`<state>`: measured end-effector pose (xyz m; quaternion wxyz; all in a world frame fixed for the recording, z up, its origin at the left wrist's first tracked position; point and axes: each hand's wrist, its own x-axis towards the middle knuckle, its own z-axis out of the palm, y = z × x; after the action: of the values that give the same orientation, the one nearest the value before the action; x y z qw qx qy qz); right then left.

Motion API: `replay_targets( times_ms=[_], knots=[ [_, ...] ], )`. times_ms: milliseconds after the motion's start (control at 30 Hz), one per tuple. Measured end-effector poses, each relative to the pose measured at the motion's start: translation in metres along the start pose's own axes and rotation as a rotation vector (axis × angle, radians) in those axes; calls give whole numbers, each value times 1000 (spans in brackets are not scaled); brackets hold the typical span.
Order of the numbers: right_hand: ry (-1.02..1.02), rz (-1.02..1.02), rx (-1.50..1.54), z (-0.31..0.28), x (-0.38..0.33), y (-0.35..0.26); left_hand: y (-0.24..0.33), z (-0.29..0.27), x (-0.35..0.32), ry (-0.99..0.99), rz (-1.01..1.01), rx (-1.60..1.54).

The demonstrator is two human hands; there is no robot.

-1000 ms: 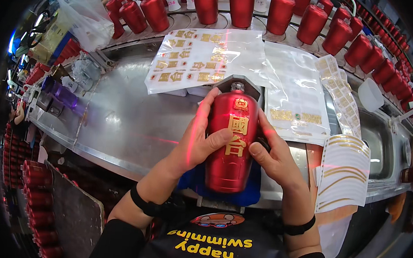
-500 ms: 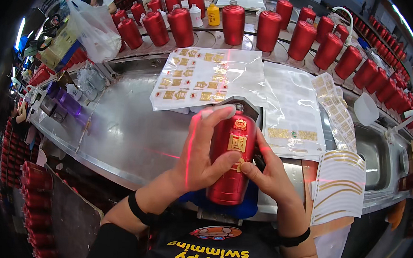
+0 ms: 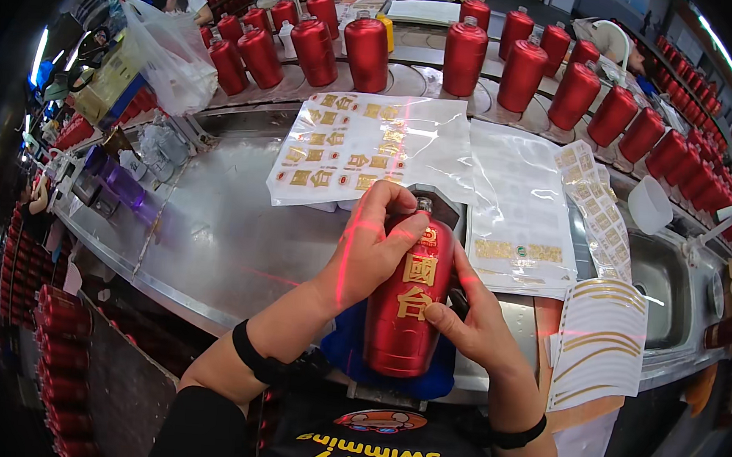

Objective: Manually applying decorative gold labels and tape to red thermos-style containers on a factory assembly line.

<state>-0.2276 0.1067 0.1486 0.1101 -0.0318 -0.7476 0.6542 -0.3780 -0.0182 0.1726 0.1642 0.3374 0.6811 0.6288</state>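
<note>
A shiny red bottle [image 3: 403, 337] with gold lettering down its front leans back on a blue cloth [image 3: 345, 346] in front of me. My left hand [image 3: 373, 246] wraps the bottle's upper left, its thumb lying across the shoulder near the small gold emblem. On the lower right side, my right hand [image 3: 477, 317] holds the bottle, with the thumb on its front beside the lower gold character. Red light lines cross my left hand and wrist. Part of the emblem is covered by the left thumb.
Beyond the bottle lie a clear sheet of gold stickers [image 3: 329, 154] and a paler sheet [image 3: 520, 205]. A sheet of gold curved strips [image 3: 600, 347] lies at right, near a metal sink [image 3: 676, 284]. Red bottles [image 3: 367, 54] line a curved conveyor behind. A purple bottle [image 3: 119, 184] is at left.
My left thumb has moved up from the lower character to the bottle's shoulder, uncovering that character. The bottle has shifted slightly toward me. The bottles on the conveyor have moved along.
</note>
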Motion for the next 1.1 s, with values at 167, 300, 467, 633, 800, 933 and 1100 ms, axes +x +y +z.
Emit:
replay_targets(
  times_ms=[167,300,467,633,800,933,1100],
  knots=[
    [-2,-23,-9,1,1,0,8,0,2,5,-54,-77],
    [4,-14,-27,0,-1,1,28,-19,-12,-138,661,421],
    [27,-72,-101,-3,-1,-1,22,-18,-13,-235,706,591],
    [330,-190,-404,-11,-11,-19,8,-18,-1,-107,600,489],
    [358,-108,-251,-29,1,-47,2,-8,-3,-22,212,153],
    [218,11,-111,-43,28,-54,-3,-1,-3,-40,50,-77],
    [167,66,-242,-50,56,-52,-5,0,-1,-88,7,-194]
  ],
)
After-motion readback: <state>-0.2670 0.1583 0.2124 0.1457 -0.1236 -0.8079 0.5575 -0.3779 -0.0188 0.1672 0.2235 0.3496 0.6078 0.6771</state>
